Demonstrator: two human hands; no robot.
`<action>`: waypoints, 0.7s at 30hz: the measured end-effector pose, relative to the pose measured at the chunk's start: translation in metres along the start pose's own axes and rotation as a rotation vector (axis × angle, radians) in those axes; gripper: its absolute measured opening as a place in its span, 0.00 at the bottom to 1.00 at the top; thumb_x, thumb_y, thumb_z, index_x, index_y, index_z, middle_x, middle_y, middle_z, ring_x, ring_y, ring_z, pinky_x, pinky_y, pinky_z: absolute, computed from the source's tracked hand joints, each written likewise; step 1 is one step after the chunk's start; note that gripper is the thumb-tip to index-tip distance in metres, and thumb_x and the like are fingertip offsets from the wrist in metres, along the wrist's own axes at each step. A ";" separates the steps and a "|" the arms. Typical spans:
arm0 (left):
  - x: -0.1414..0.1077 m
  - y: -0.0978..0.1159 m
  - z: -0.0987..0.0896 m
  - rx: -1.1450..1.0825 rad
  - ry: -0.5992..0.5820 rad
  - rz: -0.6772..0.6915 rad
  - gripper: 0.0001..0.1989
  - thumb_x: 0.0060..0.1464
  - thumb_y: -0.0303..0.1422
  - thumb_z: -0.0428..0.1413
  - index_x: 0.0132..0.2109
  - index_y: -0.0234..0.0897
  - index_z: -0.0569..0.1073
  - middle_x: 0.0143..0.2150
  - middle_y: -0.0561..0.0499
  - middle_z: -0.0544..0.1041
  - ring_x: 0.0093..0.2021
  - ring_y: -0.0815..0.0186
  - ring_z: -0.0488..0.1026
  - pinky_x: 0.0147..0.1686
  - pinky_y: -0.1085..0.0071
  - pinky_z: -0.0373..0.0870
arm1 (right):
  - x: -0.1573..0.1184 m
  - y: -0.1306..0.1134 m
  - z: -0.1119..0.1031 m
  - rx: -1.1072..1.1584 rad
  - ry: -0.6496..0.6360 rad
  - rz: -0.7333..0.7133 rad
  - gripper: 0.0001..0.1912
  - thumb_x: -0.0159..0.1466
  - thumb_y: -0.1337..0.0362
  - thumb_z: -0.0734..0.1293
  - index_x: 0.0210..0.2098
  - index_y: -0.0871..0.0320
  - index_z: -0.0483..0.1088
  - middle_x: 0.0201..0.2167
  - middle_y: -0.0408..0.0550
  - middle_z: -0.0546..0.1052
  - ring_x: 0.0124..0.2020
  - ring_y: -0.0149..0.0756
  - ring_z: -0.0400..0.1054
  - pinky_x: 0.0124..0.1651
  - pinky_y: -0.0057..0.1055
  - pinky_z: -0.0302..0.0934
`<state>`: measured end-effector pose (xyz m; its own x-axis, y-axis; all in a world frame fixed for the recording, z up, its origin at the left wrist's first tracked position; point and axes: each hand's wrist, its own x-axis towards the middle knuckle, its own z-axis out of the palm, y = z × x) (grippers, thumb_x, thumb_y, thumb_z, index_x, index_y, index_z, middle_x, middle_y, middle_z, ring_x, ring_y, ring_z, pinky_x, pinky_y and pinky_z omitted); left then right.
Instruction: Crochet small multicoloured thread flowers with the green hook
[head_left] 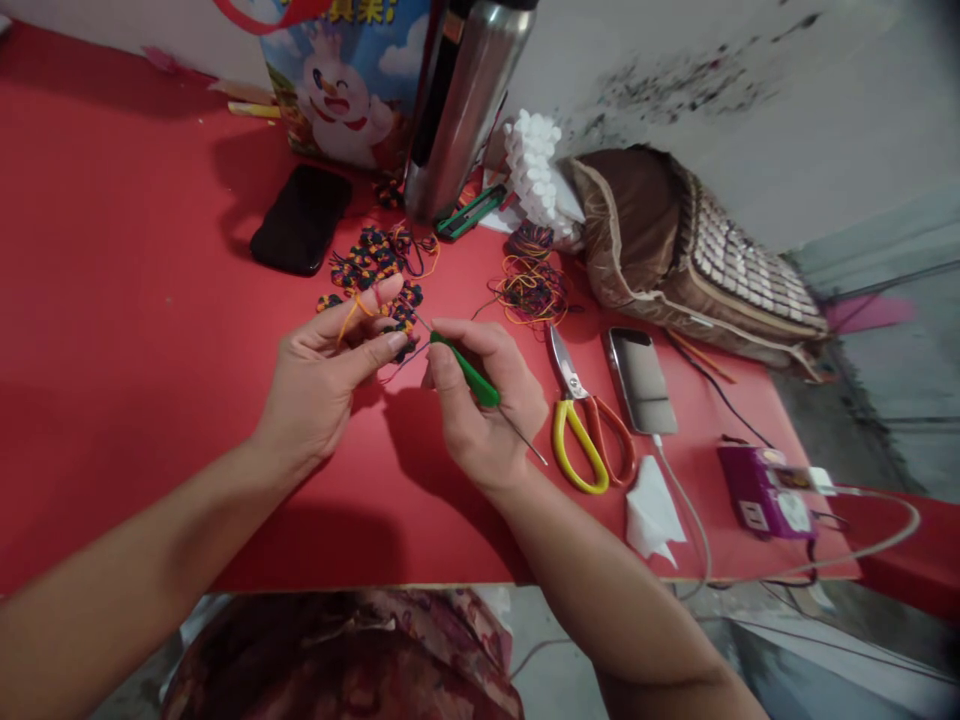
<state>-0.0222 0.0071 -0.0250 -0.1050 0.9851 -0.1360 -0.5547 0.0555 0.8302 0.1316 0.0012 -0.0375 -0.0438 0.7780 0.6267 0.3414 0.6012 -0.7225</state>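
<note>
While the left hand (311,390) pinches a yarn piece (406,348) over the table (112,300), the right hand (491,400) grips a hook (474,374). Clusters (367,262) beyond look finished; loose yarn (531,290) appears unworked.

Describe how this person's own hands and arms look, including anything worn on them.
The left hand and right hand wear no gloves. The left forearm and right forearm show no sleeves, watch or bracelet.
</note>
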 end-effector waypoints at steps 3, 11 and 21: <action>0.001 0.002 0.001 -0.090 -0.004 -0.119 0.17 0.48 0.20 0.74 0.42 0.45 0.90 0.32 0.57 0.82 0.27 0.76 0.69 0.25 0.81 0.67 | 0.001 0.003 0.001 -0.018 0.002 -0.042 0.09 0.79 0.63 0.68 0.54 0.51 0.79 0.44 0.47 0.86 0.40 0.35 0.82 0.45 0.38 0.79; 0.004 0.015 0.000 -0.159 -0.004 -0.250 0.18 0.49 0.16 0.70 0.42 0.43 0.90 0.34 0.55 0.85 0.29 0.74 0.76 0.23 0.82 0.65 | 0.002 0.009 -0.002 0.137 -0.016 -0.088 0.12 0.76 0.67 0.71 0.57 0.50 0.80 0.45 0.45 0.85 0.31 0.31 0.77 0.43 0.37 0.76; 0.009 0.012 -0.002 -0.152 -0.021 -0.191 0.09 0.50 0.25 0.76 0.39 0.41 0.89 0.33 0.52 0.85 0.21 0.78 0.65 0.18 0.80 0.55 | 0.003 0.007 -0.002 0.179 -0.034 -0.057 0.09 0.77 0.63 0.71 0.54 0.50 0.81 0.43 0.48 0.85 0.37 0.36 0.80 0.45 0.40 0.76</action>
<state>-0.0320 0.0165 -0.0175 0.0296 0.9623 -0.2702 -0.6810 0.2173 0.6993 0.1360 0.0078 -0.0400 -0.0908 0.7454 0.6603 0.1648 0.6652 -0.7283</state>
